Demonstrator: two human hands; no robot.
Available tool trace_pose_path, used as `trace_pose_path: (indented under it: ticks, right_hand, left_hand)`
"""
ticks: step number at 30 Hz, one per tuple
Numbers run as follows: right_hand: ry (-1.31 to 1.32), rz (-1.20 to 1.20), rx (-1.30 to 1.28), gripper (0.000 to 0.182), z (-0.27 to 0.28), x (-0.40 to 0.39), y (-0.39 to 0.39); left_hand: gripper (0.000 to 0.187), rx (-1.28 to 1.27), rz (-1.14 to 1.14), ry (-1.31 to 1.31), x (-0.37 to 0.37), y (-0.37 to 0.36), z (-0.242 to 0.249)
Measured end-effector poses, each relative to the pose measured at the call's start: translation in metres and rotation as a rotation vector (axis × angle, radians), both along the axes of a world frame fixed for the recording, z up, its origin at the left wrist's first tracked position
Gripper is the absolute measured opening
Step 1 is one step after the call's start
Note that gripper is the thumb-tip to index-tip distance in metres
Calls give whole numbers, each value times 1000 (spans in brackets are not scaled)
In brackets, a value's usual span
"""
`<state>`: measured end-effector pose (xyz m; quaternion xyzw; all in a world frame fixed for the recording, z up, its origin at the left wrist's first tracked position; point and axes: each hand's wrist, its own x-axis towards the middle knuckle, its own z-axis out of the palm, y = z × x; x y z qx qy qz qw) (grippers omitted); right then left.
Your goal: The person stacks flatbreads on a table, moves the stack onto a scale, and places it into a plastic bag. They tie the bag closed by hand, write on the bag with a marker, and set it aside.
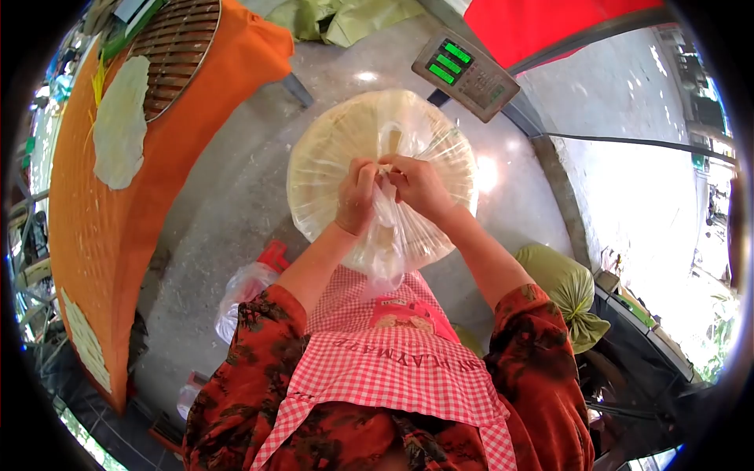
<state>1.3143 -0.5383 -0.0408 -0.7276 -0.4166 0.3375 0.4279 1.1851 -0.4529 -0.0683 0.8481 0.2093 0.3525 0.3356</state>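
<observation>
A large clear plastic bag [322, 169] with pale, round, flat contents stands in front of me, above the grey floor. Its mouth is bunched together into a twisted neck, and loose plastic hangs toward my apron [393, 361]. On the left of that neck, my left hand [357, 195] is closed with its fingers curled around the gathered plastic. My right hand [419, 186] pinches the plastic from the other side, fingertips close to those of the left. What exactly lies between the fingertips is partly hidden.
A scale display [466, 74] with green digits stands beyond the bag. Orange cloth [188, 133] covers a surface at left, with a slatted round tray [177, 55] and a pale sheet [122, 122]. A tied green sack [554, 282] sits at right; a white plastic bag [243, 294] lies left.
</observation>
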Motion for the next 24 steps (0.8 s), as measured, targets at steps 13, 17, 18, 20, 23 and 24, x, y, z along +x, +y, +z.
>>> trace_pose_path:
  ticks: [13,17,18,20,23,24]
  right_hand:
    - [-441,43,-41,11,-36,10,11]
    - [-417,57,-144,13,-34,18,21]
    - [-399,49,-184,13,-29,15,18]
    - [-249,-71,-123,14,5,12,1]
    - [-149,-137,-237,19,20,-15,-54]
    - [-193,-83,-349,22,24,-32,-67]
  left_hand:
    - [14,34,-225,255,-35,-8,8]
    - [12,23,-149,198,-55,-18,-8]
    - [12,-183,-63,234,-66,-22,-8]
    - [14,-575,108,275,-73,-20,6]
    - [14,-509,64,360,-98,-20,36]
    - [16,-497,-22,421,-102,-25,44]
